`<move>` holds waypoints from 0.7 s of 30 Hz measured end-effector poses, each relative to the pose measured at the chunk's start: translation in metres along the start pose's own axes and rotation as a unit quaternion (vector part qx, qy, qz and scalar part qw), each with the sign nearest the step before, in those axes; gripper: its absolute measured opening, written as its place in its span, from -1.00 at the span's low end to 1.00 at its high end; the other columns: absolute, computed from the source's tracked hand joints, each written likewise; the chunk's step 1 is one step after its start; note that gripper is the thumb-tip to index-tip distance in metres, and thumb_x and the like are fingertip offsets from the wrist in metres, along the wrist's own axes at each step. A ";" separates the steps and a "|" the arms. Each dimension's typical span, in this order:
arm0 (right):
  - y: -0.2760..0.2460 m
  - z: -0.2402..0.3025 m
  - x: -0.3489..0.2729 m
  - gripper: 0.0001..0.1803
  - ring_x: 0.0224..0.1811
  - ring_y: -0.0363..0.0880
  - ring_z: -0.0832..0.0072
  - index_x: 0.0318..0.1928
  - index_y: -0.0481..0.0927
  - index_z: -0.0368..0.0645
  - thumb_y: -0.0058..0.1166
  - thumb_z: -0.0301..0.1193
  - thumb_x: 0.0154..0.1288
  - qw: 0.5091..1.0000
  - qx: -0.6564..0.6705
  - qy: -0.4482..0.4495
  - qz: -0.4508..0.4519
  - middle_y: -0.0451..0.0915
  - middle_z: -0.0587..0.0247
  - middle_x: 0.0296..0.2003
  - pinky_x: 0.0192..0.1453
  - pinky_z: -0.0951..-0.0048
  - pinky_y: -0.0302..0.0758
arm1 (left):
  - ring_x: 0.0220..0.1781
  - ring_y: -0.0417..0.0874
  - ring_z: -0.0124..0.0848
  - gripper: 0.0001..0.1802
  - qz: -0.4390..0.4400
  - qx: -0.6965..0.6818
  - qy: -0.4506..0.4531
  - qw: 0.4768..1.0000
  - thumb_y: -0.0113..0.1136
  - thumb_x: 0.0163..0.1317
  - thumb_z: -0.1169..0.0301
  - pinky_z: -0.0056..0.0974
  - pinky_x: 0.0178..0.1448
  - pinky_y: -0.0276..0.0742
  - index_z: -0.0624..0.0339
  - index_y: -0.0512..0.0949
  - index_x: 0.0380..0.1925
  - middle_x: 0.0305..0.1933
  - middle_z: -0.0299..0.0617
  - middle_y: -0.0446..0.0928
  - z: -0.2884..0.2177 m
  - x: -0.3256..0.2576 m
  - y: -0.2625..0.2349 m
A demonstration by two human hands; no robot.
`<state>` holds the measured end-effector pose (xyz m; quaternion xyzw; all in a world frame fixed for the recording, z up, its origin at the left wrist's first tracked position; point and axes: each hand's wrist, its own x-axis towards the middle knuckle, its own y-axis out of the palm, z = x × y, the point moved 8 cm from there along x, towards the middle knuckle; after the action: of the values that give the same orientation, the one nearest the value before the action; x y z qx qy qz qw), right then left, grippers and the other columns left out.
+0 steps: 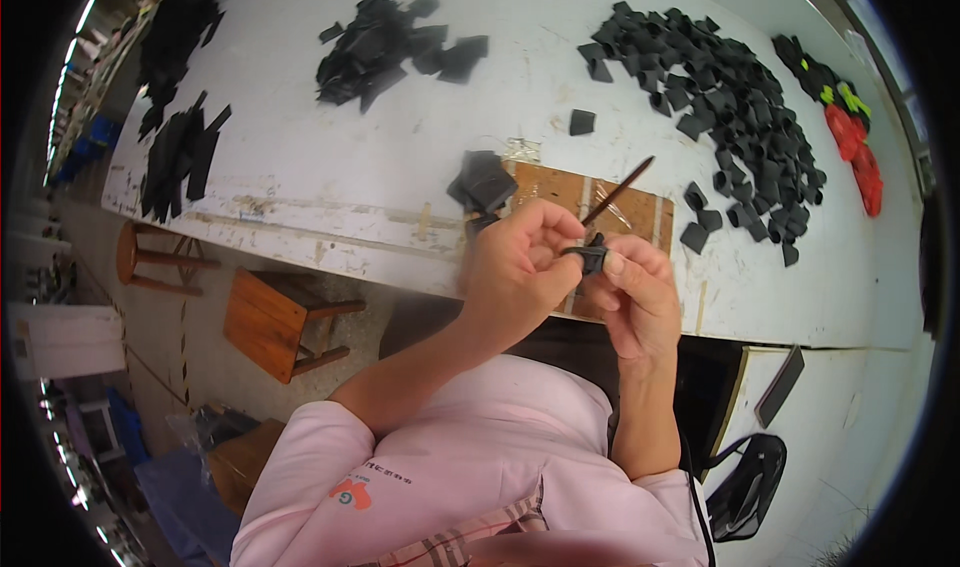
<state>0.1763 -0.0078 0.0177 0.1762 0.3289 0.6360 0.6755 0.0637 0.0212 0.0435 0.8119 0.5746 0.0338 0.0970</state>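
Note:
Both my hands meet over a brown board (550,186) near the table's front edge. Between them is a small black piece (592,258) that looks like fabric or webbing. My left hand (525,265) pinches its left side, and my right hand (636,285) grips its right side between thumb and fingers. A thin dark reddish-brown stick (621,190) slants up and away from the left fingertips; its lower end is hidden, so I cannot tell which hand holds it. Just beyond my left hand lies a small stack of flat black pieces (484,181).
Across the white table (500,77) are a large heap of small folded black pieces (735,117) at right, a flat black pile (375,47) at the back, and long black strips (182,157) at left. A red bag (852,147) lies far right. Wooden stools (268,322) stand at left.

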 end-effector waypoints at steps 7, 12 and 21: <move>0.020 0.032 0.001 -0.78 -0.65 0.12 0.77 -0.52 0.44 -0.15 0.04 -0.32 0.19 0.982 -0.183 -0.035 0.015 0.32 0.51 -0.63 -0.61 0.72 0.04 | -0.80 0.21 -0.70 -0.83 0.003 -0.168 -0.037 0.985 -0.03 0.02 0.66 -0.57 -0.68 0.14 0.28 0.38 -0.34 -0.55 -0.31 0.43 -0.009 0.018 0.004; 0.048 0.079 0.037 -0.75 -0.66 0.11 0.79 -0.52 0.45 -0.14 0.06 -0.25 0.18 0.973 -0.197 -0.090 0.081 0.31 0.54 -0.65 -0.62 0.72 0.04 | -0.87 0.09 -0.68 -0.86 0.230 -0.568 -0.191 0.767 -0.10 0.17 0.58 -0.57 -0.77 -0.04 0.21 0.36 -0.26 -0.57 -0.29 0.41 -0.037 0.032 0.044; 0.030 0.061 0.049 -0.73 -0.61 0.19 0.78 -0.52 0.47 -0.16 0.05 -0.24 0.19 0.971 -0.198 -0.067 0.119 0.36 0.51 -0.64 -0.58 0.74 0.11 | -0.74 0.26 -0.66 -0.82 0.147 -0.422 -0.139 0.884 -0.01 0.15 0.55 -0.56 -0.67 0.12 0.26 0.38 -0.21 -0.47 -0.20 0.46 -0.003 0.044 0.026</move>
<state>0.1939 0.0547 0.0704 0.1191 0.1268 0.7510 0.6370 0.1017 0.0544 0.0490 0.7657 0.3606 0.1741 0.5034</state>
